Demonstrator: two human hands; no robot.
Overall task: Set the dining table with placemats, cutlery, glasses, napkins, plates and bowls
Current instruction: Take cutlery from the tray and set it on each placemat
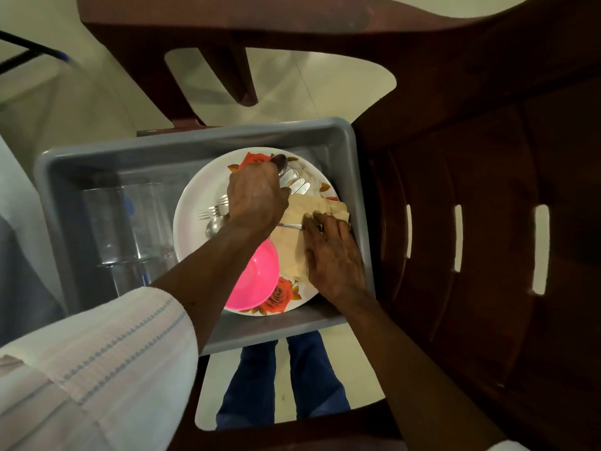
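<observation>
Gathering step. Grey tub (195,138) holds rose plate (195,196), glasses (130,222), pink bowl (253,281) and napkins (289,249). Left hand (257,193) is clamped on cutlery (296,185). Right hand (335,252) lies flat-fingered on the napkins. Next, probably: lift the cutlery out without snagging and carry it to the desk.

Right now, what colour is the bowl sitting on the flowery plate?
The bowl is bright pink, clearest in the head view.
</observation>
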